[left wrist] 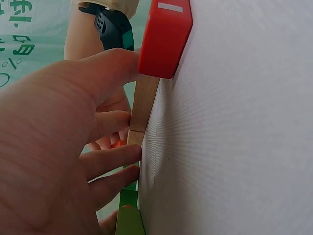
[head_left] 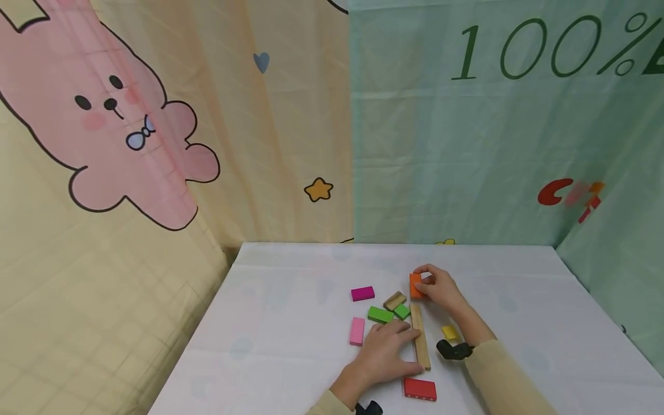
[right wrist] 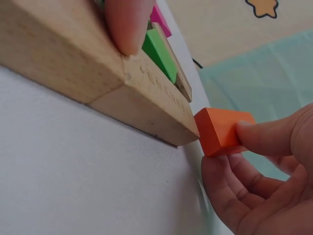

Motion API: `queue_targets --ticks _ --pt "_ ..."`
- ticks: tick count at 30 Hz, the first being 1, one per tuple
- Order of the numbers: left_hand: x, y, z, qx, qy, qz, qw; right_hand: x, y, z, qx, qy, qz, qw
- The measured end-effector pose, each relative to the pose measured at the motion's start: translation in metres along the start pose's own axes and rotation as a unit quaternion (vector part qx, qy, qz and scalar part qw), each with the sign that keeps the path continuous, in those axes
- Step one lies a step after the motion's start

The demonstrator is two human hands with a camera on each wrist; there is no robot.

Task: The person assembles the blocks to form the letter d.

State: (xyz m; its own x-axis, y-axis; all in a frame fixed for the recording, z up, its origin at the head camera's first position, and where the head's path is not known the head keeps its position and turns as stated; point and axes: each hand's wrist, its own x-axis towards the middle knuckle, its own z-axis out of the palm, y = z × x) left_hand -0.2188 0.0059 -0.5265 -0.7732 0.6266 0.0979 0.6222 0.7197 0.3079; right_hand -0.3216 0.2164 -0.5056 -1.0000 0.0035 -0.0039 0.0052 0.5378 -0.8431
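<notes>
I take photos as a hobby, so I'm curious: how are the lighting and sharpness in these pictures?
Head view: soft, even light, a faint shadow beside the right sleeve; left wrist view: a fine ripple pattern on the white table; right wrist view: soft shadow near the orange block, marks on the wooden block too unclear to read.

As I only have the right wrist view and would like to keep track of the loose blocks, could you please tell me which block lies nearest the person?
Observer: The red block, on the near side of the left hand.
Operator: Thank you. I see the orange block in the right hand; is anything on the table near that wrist?
Observer: Yes, a yellow block, to the right of the wooden row.
Operator: And is there a block just to the left of the left hand?
Observer: Yes, a light pink block.
</notes>
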Motion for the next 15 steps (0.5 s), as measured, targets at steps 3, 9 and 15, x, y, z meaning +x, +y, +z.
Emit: queue_targets --ticks 3,9,15 --pt "0.0002 0.0 -0.0007 -0.003 -0.003 0.0 1.0 -0.0007 0.0008 0.0016 0.005 -0.005 0.003 1.0" --pt "0.0009 -0.0006 -0.0003 0.002 0.001 0.007 1.0 -0.0018 0.0033 0.0045 0.011 -0.015 0.014 0.9997" --pt "0.0005 -0.0001 -0.0012 0.003 -0.001 0.005 1.0 -0.0034 0.0045 0.0069 0.009 -0.015 0.013 0.9998"
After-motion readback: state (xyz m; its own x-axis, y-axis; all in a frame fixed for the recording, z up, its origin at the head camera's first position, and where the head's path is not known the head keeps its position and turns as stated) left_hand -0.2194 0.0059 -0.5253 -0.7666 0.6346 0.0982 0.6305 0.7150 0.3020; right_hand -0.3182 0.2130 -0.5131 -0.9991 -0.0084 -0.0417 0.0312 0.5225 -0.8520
